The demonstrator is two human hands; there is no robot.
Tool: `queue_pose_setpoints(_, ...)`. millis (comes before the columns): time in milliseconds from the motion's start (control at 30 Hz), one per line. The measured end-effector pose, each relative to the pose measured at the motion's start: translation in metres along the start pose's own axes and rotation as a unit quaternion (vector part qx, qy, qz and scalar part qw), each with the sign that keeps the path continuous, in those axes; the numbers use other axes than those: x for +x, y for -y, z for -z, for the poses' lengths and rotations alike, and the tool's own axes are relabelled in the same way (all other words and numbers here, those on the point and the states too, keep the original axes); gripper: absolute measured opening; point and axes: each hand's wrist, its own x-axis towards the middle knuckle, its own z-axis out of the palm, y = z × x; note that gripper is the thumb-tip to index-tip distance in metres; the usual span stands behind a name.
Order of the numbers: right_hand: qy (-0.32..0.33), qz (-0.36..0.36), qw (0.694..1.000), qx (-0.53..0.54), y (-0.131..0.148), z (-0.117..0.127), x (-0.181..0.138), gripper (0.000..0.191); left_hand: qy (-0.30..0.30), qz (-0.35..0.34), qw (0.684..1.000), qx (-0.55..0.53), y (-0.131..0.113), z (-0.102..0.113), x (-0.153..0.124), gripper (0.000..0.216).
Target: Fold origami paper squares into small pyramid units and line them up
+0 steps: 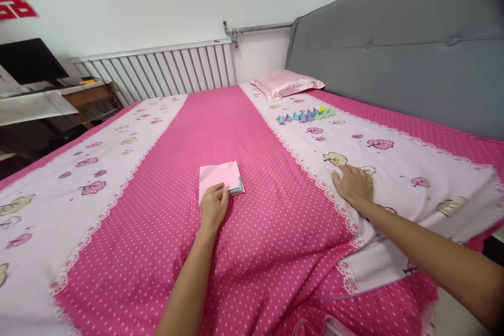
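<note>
A stack of square coloured paper (220, 172) lies on the dotted pink part of the bedspread, a pale pink sheet on top and blue edges showing beneath at the right. My left hand (213, 202) is at the stack's near edge, its thumb and fingers pinched together at the top sheet's corner. Flat on the white printed strip of the bedspread, my right hand (354, 184) rests with nothing in it. Farther off, several small folded paper pieces (305, 115) in blue, purple, green and yellow stand in a cluster.
The bedspread (169, 241) covers a wide bed, with some wrinkles near me. A pink pillow (285, 84) lies by the grey headboard (394, 47). Beyond the bed are a white radiator (161, 71), a pipe (263, 28) and a desk with a black monitor (31, 60).
</note>
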Motion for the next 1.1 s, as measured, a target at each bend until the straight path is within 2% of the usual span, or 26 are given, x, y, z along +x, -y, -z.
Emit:
queue_pose_setpoints(700,0.001,0.001,1.0,-0.015,0.0008,0.0016,-0.0009,0.042,-0.001,-0.003,1.0,0.003,0.0023,-0.0018,0.0006,0.037)
queue_pose_setpoints(1100,0.007,-0.006,1.0,-0.01,0.0011,0.002,-0.0005,0.041,-0.034,-0.009,0.999,0.006,0.0069,-0.0054,-0.0003,0.026)
